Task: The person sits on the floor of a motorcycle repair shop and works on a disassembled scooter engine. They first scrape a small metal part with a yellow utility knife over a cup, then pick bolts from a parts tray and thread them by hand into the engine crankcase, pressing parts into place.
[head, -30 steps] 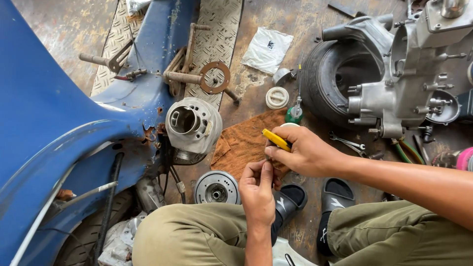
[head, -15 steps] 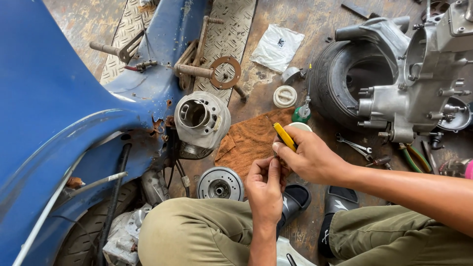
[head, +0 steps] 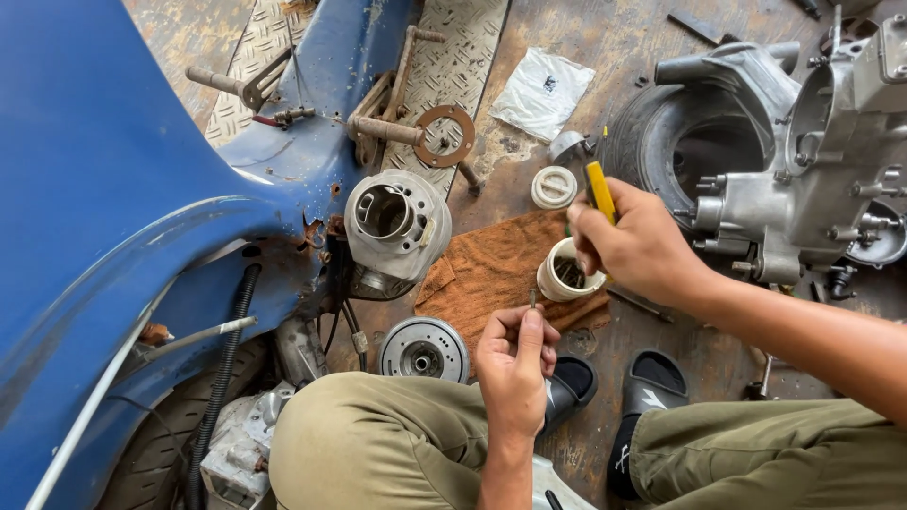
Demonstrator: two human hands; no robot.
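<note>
Left hand [head: 515, 364] pinches a small metal pin [head: 532, 300], possibly a needle; right hand [head: 635, 247], clamped on a yellow-handled tool [head: 599, 192], should dip steadily into the white pot [head: 568, 272].

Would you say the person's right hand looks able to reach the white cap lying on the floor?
Probably yes: the right hand hovers just beside the white cap, with nothing between them, though it holds a yellow-handled tool.

The small metal part [head: 533, 299] pinched in the left hand [head: 515, 364] is too small to identify. The right hand [head: 635, 247] covers the yellow tool's [head: 598, 192] lower end. Beside it, the engine block [head: 812, 179] runs off the right edge.
</note>
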